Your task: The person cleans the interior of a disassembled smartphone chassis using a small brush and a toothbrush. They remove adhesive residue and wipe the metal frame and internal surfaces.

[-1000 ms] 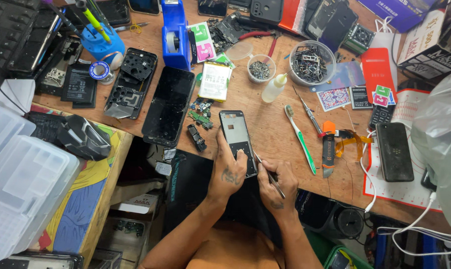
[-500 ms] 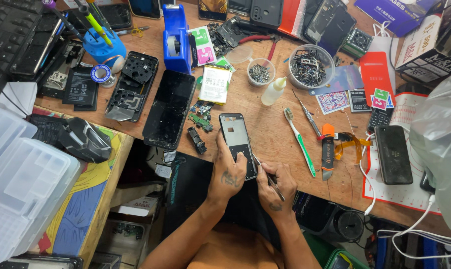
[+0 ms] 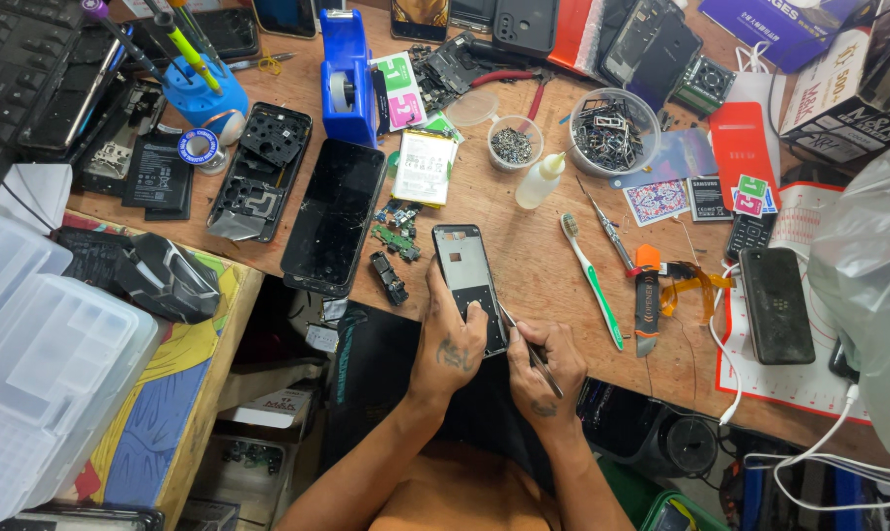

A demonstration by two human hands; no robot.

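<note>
An opened black phone body [image 3: 467, 273] lies at the near edge of the wooden bench [image 3: 533, 265], its insides facing up. My left hand [image 3: 453, 339] grips its lower end, fingers curled round the left side. My right hand [image 3: 543, 369] pinches thin metal tweezers [image 3: 523, 339], whose tip touches the phone's lower right edge. A cracked black phone screen [image 3: 335, 214] rests to the left, with small circuit parts [image 3: 394, 236] between it and the phone.
A green-and-white toothbrush [image 3: 592, 280], a screwdriver [image 3: 610, 231], a small dropper bottle [image 3: 541, 179] and bowls of screws [image 3: 512, 143] lie beyond my hands. A blue tape dispenser [image 3: 346, 84], a phone frame [image 3: 263, 172] and clear plastic boxes [image 3: 42, 364] sit left; a black phone [image 3: 776, 303] right.
My hands stay on the phone; the tweezers have shifted slightly along its lower right edge. The camera has tipped a little, so the bench sits slightly higher in view.
</note>
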